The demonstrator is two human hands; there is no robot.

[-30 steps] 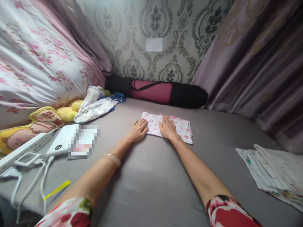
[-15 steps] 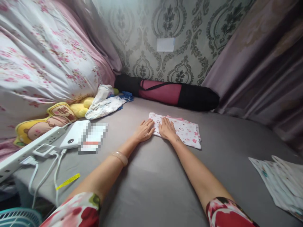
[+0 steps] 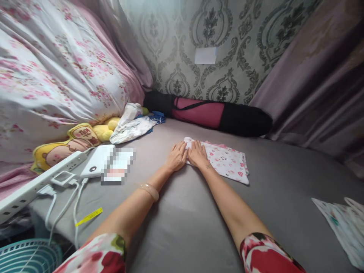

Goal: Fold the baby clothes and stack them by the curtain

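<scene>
We recorded the white cloth with pink and dark print (image 3: 227, 162) lying on the grey sheet (image 3: 182, 231), near the middle of the view and folded into a flat, roughly rectangular piece. The right hand (image 3: 198, 154) lay palm down on its left part, fingers extended and grasping nothing. The left hand (image 3: 176, 157) rested just beside it at the cloth's left edge, also spread flat and unclenched; we could not tell how much of that palm bore on cloth and how much on the sheet. As to progress, we judged the main folding done and the step in hand to be pressing or smoothing. A little pink edging (image 3: 218, 145) showed beyond the far side, so we noted the outline as not yet fully neat. At the right edge, well apart, lay light-coloured cloths (image 3: 345, 231), cut off by the frame, their number uncertain. On the left, a crumpled white cloth (image 3: 132, 131) lay unfolded beside a blue one (image 3: 161, 118), both out of reach of the hands' present position.
</scene>
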